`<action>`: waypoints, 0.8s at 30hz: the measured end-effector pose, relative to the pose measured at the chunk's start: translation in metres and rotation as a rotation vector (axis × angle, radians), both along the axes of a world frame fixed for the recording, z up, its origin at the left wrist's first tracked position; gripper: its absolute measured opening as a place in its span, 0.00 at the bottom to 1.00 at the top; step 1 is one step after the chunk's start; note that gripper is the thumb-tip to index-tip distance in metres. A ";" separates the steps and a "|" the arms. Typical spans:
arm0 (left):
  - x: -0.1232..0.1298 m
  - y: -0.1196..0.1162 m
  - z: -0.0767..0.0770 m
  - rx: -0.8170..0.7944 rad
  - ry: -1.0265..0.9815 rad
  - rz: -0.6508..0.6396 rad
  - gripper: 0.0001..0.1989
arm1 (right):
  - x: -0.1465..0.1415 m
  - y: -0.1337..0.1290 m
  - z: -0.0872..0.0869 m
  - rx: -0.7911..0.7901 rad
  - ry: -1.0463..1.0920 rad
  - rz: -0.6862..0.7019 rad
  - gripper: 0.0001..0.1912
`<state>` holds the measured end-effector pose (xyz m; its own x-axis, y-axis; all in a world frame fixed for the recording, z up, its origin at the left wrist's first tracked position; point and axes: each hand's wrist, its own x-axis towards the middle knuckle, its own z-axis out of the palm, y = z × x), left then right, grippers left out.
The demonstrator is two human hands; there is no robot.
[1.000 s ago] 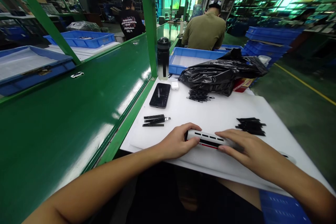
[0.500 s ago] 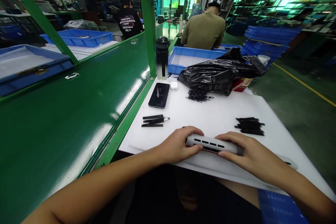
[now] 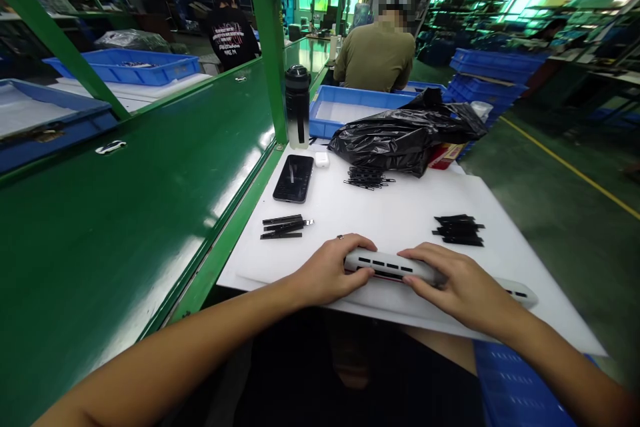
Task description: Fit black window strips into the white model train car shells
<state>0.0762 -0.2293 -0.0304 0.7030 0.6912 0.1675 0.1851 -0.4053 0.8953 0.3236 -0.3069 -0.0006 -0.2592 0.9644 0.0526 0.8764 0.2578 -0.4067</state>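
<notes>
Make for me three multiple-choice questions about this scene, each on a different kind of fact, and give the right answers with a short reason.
1. Where does the phone lie?
A) In a blue tray
B) On the white board
C) Inside a black plastic bag

2. How many groups of small black pieces lie on the board?
A) One
B) Three
C) Six

3. What is the state of the white model train car?
A) Nothing touches it
B) Only one hand touches it
C) Both hands hold it

Answers:
1. B: it lies flat on the board.
2. B: one group lies left, one far, one right.
3. C: the left hand and right hand grip its two ends.
</notes>
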 end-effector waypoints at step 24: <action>-0.008 0.011 -0.002 -0.023 -0.005 -0.171 0.22 | 0.004 0.003 0.007 -0.072 -0.023 0.007 0.20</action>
<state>0.0687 -0.2179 -0.0325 0.8101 0.5651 0.1563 0.1109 -0.4095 0.9056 0.3272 -0.3037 0.0068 -0.2660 0.9637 -0.0229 0.8840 0.2344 -0.4045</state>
